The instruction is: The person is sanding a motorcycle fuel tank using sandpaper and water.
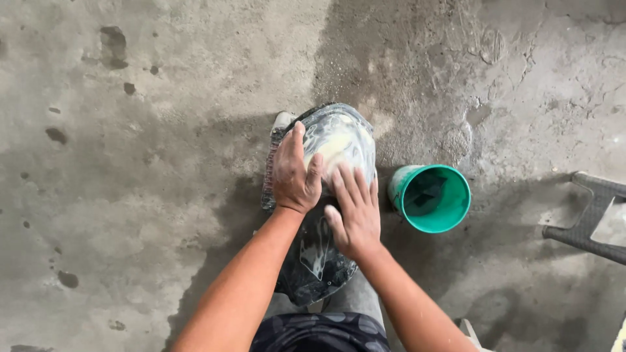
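1. Concrete floor (143,195), grey and stained, lies bare and wide to the left and above the hands — to the right it is narrowed by a green plastic bucket (432,198) and, at the frame's right edge, a dark grey woven chair frame (590,221).
2. Between the person's knees lies a dark soapy cloth bundle, streaked with white lather (342,140), its far end rounded; the near end runs toward the lap.
3. Left hand (293,173) lies palm-down on the bundle's left edge, fingers together, the grip flat and closed on nothing.
4. Right hand (355,208) lies just beside it — fingers spread over the bundle's middle, pressing, not clasping.
5. The bucket stands just right of the bundle, apart from both hands.
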